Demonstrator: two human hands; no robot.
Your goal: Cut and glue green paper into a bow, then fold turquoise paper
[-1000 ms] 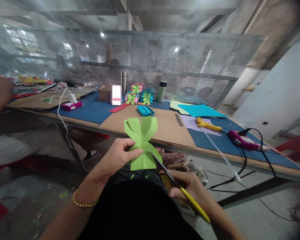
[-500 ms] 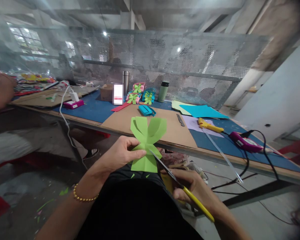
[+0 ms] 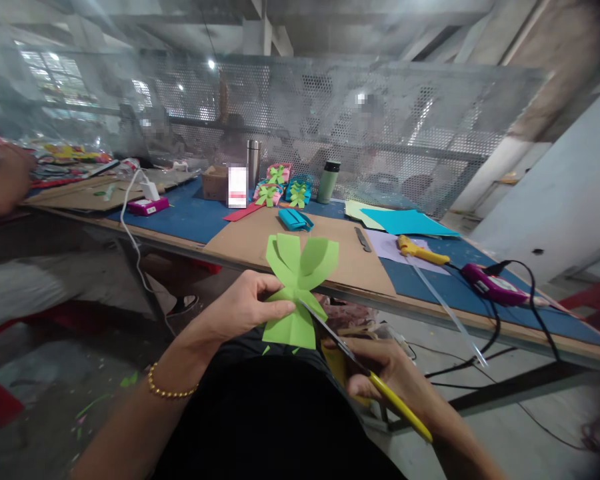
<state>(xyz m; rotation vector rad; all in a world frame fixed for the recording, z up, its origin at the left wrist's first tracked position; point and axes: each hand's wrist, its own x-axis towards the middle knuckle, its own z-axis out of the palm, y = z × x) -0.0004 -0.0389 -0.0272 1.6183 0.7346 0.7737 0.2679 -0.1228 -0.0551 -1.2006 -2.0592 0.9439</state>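
Between thumb and fingers, my left hand [image 3: 253,300] pinches the left side of a green paper cutout [image 3: 300,320] above my lap. Two rounded lobes stand up at its top, and its lower end is squared. My right hand [image 3: 387,367] is closed round yellow-handled scissors [image 3: 397,403]. Their blades point up and left, with the tips at the right side of the paper's narrow middle. Small green scraps lie on my dark clothing below. On the table ahead sits a folded blue paper piece [image 3: 295,219].
Cardboard [image 3: 350,267] covers the table's front middle, with a dark blade [image 3: 363,239] on it. To the right are a yellow glue gun [image 3: 423,251], a purple power strip [image 3: 493,283] and blue sheets [image 3: 410,222]. Bottles and small decorated pieces [image 3: 299,192] stand behind. Another person's arm [image 3: 5,177] shows far left.
The view has shifted very slightly, so everything sits a little further right. Both hands keep their hold, and the scissor tips stay at the paper's middle.
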